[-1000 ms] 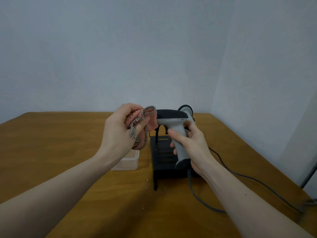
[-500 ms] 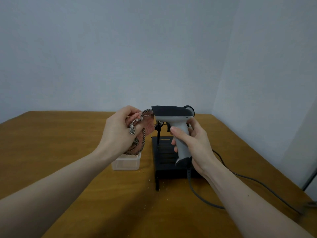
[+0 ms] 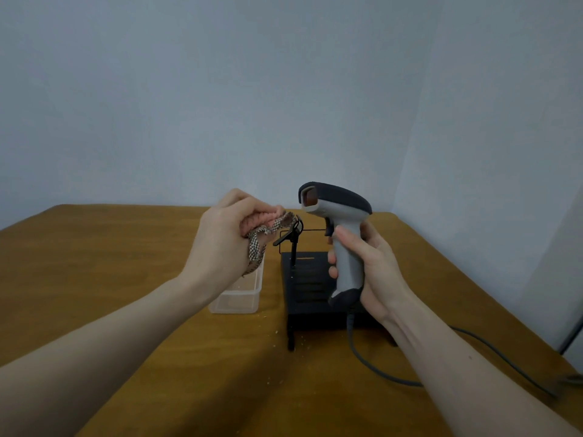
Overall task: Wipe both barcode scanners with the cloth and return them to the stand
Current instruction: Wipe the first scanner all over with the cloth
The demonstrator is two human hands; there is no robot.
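Observation:
My right hand point(image 3: 372, 266) grips the handle of a grey and black barcode scanner point(image 3: 337, 216), held upright above the black stand point(image 3: 315, 298), with its reddish window turned toward me and to the left. My left hand point(image 3: 227, 244) is closed on a bunched pink and checked cloth point(image 3: 268, 231), held a short gap to the left of the scanner's head, not touching it. The stand's black cradle arm point(image 3: 291, 234) rises just behind the cloth. A second scanner is not visible.
A clear plastic tub point(image 3: 239, 298) sits on the wooden table point(image 3: 94, 279) left of the stand. The scanner's grey cable point(image 3: 372, 367) trails right across the table toward its right edge. Crumbs lie in front of the stand. Walls close in behind and right.
The scanner has risen and turned so its window faces me. The cloth has come off the scanner's head and now sits a little to its left.

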